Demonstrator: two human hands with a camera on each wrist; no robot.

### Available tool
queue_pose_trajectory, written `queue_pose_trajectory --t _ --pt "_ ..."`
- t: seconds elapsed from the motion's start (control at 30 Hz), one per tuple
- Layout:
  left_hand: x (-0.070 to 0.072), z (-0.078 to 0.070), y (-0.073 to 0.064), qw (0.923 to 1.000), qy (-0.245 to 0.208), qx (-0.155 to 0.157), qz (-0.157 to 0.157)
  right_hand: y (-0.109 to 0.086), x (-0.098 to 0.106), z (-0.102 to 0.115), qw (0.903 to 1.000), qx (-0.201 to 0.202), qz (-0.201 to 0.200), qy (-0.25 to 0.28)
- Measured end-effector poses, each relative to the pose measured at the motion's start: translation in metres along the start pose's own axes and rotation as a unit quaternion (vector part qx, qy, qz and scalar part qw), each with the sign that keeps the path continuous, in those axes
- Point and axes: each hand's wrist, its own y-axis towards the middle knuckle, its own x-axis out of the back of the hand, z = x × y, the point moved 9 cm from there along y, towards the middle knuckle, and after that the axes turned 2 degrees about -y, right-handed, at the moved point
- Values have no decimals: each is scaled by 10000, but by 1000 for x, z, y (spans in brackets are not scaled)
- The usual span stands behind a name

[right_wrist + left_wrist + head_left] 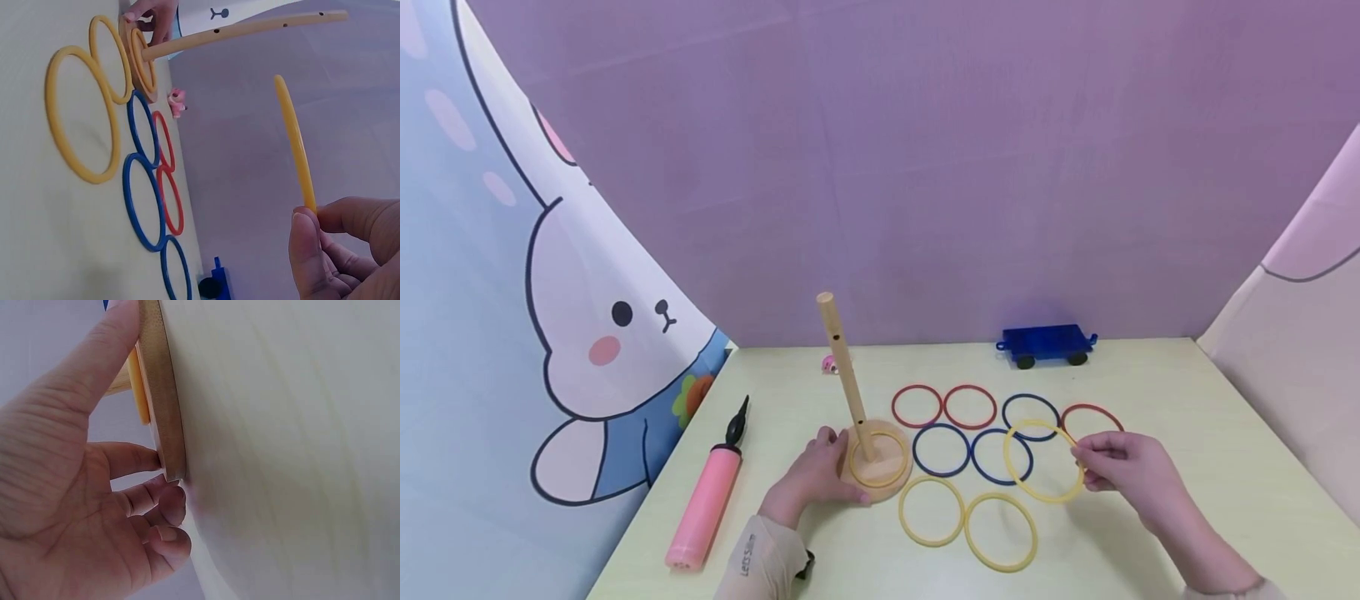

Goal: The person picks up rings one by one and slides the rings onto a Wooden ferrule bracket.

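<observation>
My left hand (816, 473) grips the round wooden base (164, 400) of a ring-toss stand at its left side, thumb and index finger on its edge. An upright wooden post (844, 367) rises from the base. One yellow ring (877, 485) lies flat on the base around the post's foot. My right hand (1133, 471) pinches another yellow ring (294, 140) between thumb and index finger. That ring is raised over the table, to the right of the stand, and overlaps two blue rings in the head view.
Two yellow rings (931, 545) lie in front, with several blue rings (942, 476) and red rings (970, 386) behind. A blue toy wagon (1047, 342) and a small pink figure (177, 102) stand at the back. A pink hand pump (706, 508) lies at the left.
</observation>
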Motion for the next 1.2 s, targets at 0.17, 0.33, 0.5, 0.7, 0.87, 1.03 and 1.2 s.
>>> queue_pose_trajectory --t 0.17,0.33,0.5,0.7,0.87,1.03,1.2 --pt "-2 2 2 10000 55 -17 -15 4 -6 14 9999 87 86 8" --pt "-3 3 2 10000 62 -51 -39 7 -13 27 9995 230 207 70" --pt "-2 2 1 10000 7 -38 -3 10 -20 39 9992 270 299 67" --pt "-2 2 0 10000 -81 -19 22 13 -29 56 9986 356 390 35" --pt "-2 2 0 9999 -115 28 55 15 -37 70 9975 526 466 -18" --pt "-1 2 0 9998 -195 46 61 17 -44 82 9967 595 551 13" --pt "-2 3 0 9998 -191 58 76 19 -52 93 9966 536 611 -129"
